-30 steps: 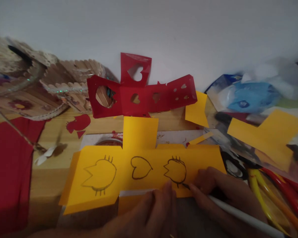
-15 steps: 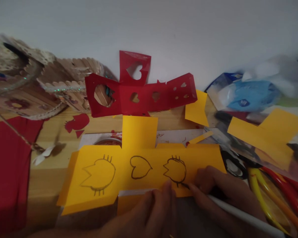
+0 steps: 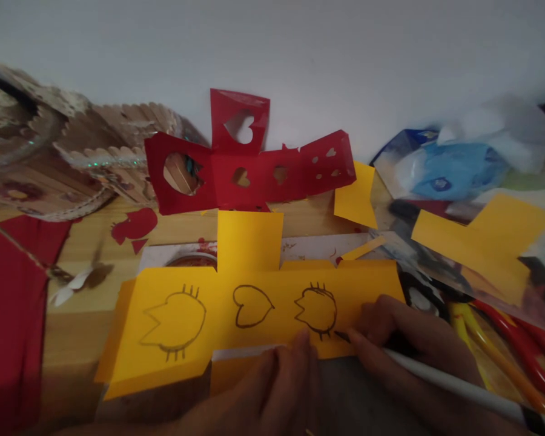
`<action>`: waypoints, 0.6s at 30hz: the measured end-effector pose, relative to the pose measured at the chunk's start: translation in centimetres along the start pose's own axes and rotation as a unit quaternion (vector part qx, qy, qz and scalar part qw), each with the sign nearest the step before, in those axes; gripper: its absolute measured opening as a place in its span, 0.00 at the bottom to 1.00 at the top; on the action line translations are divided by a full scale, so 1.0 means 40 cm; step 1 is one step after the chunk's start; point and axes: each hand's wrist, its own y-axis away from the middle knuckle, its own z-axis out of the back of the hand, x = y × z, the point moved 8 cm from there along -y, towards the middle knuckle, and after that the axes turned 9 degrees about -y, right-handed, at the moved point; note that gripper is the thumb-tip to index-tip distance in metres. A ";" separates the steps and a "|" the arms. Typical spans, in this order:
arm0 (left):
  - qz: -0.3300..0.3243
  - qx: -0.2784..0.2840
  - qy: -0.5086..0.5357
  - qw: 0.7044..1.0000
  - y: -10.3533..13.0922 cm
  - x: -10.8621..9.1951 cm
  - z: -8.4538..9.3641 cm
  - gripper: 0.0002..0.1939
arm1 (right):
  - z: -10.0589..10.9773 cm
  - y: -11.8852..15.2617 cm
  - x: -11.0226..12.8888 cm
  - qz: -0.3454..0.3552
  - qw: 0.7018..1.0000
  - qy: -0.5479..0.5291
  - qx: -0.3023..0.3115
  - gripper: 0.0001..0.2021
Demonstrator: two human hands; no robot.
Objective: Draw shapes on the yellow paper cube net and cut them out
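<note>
A yellow card cut-out (image 3: 249,242) lies unfolded in front of me, with black outlines of a heart and two rounded, jagged-edged shapes bearing short strokes. My right hand (image 3: 404,345) is closed around a white marker (image 3: 454,381), its dark tip just right of the smaller jagged shape. My left hand (image 3: 277,381) presses on the lower edge of the yellow card, its fingers close together. Behind stands a red card cut-out (image 3: 254,175) with heart-shaped and round holes, leaning at the wall.
Craft-stick baskets (image 3: 118,139) stand at the back left, above red card (image 3: 9,315) and a small red scrap (image 3: 136,225). On the right are a blue packet (image 3: 463,169), yellow card pieces (image 3: 485,236) and red-handled scissors (image 3: 518,339).
The view has shifted slightly, so most things sit a little further left. Another short stroke shows below the smaller jagged shape, and the marker tip has lifted or moved slightly right of it.
</note>
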 end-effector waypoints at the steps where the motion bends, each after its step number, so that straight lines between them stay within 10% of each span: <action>1: 0.002 0.002 0.002 1.000 0.000 0.000 -0.002 0.18 | -0.004 -0.001 -0.004 -0.001 1.000 0.001 0.005 0.13; 18: -0.004 0.009 0.001 1.000 0.001 -0.007 -0.006 0.20 | -0.019 0.006 -0.013 0.003 1.000 0.019 -0.004 0.15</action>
